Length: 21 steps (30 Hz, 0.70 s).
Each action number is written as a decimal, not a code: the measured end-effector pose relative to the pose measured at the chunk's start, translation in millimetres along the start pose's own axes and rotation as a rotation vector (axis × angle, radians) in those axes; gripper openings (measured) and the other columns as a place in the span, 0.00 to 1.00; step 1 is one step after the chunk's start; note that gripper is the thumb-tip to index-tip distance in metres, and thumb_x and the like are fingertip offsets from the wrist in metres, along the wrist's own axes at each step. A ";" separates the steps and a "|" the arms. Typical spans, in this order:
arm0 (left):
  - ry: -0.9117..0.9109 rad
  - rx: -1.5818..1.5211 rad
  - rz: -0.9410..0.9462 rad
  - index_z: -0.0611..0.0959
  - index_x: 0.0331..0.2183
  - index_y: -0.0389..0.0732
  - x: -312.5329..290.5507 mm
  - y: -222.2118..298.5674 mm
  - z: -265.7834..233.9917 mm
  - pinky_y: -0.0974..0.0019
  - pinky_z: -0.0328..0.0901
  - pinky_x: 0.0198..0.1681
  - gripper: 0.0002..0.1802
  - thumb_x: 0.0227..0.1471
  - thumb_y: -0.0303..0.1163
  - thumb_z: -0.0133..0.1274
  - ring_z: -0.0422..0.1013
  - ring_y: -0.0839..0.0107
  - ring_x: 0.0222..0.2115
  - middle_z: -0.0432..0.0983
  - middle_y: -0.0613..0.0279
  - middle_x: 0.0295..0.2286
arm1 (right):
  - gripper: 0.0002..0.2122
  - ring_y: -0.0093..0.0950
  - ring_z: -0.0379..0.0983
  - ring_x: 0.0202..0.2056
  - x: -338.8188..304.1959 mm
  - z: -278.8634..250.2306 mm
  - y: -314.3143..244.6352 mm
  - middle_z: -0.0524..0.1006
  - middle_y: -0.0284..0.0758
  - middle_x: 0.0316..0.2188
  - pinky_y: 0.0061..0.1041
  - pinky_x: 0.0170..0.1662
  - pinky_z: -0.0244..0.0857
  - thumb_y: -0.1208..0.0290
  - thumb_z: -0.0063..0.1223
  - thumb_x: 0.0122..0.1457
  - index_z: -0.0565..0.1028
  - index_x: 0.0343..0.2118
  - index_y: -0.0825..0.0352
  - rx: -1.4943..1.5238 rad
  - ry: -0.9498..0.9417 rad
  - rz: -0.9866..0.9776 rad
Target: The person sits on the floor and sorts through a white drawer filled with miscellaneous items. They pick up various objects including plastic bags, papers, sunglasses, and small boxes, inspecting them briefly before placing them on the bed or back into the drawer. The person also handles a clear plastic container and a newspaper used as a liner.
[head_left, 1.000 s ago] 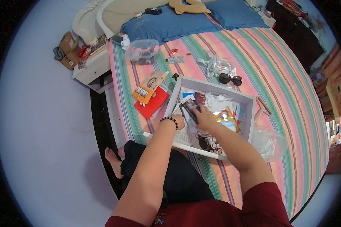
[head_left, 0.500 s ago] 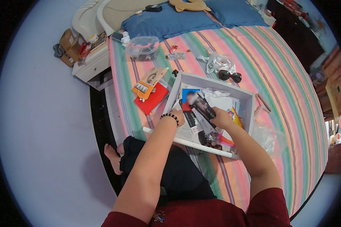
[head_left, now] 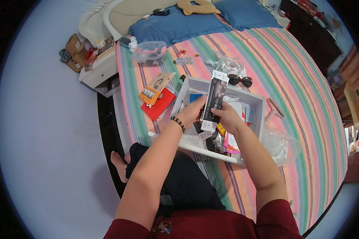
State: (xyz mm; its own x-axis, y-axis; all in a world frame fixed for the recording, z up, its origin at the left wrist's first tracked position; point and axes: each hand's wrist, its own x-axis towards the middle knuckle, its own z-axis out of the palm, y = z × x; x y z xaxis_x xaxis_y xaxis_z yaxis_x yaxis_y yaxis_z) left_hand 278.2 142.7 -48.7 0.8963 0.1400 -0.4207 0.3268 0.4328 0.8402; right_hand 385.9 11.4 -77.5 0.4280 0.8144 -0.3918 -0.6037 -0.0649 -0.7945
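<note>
Black-and-white strips (head_left: 216, 92) have been lifted clear of the cluttered drawer (head_left: 261, 114), grasped by the right hand (head_left: 228, 118). The left hand's (head_left: 190, 114) grip cannot be told.

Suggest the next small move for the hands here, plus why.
Probably have the left hand square up the black-and-white slips. The right hand pins them with its thumb above the open drawer, their pale ends stick out unevenly, and the left fingers sit right by their left edge; whether they touch is unclear.
</note>
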 end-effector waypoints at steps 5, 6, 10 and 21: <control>0.088 0.028 0.093 0.71 0.47 0.41 -5.2 -1.6 6.3 0.67 0.63 0.43 0.25 0.56 0.49 0.41 0.69 0.76 0.39 0.71 0.64 0.40 | 0.15 0.25 0.70 0.38 2.0 4.8 7.3 0.73 0.34 0.36 0.27 0.43 0.64 0.80 0.50 0.53 0.65 0.44 0.68 -0.166 0.018 -0.079; 0.115 0.057 0.085 0.71 0.47 0.40 -5.6 -5.4 1.4 0.67 0.64 0.43 0.25 0.56 0.48 0.41 0.69 0.76 0.39 0.71 0.64 0.40 | 0.14 0.24 0.70 0.37 5.0 2.0 15.0 0.73 0.34 0.36 0.26 0.42 0.64 0.80 0.50 0.53 0.66 0.44 0.69 -0.160 0.005 -0.078; 0.207 -0.030 0.198 0.72 0.44 0.36 -3.5 -25.6 -13.7 0.72 0.64 0.40 0.20 0.57 0.41 0.43 0.69 0.78 0.38 0.72 0.65 0.37 | 0.12 0.25 0.69 0.39 6.6 -4.5 19.3 0.72 0.35 0.38 0.29 0.46 0.63 0.77 0.44 0.58 0.65 0.45 0.69 0.020 -0.089 0.030; 0.486 -0.132 0.400 0.74 0.41 0.36 -4.8 -33.0 -27.5 0.75 0.64 0.36 0.14 0.56 0.35 0.44 0.69 0.79 0.32 0.73 0.66 0.33 | 0.12 0.33 0.71 0.41 -0.4 -8.3 3.7 0.73 0.40 0.39 0.36 0.46 0.66 0.79 0.36 0.57 0.65 0.44 0.69 0.193 -0.013 0.056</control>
State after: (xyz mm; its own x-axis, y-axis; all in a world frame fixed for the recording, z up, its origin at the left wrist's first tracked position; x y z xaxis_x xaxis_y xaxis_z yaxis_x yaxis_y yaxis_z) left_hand 254.9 152.3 -83.8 0.6932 0.6876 -0.2161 -0.0722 0.3646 0.9284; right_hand 389.1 6.0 -84.1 0.3820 0.8200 -0.4263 -0.7450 0.0002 -0.6671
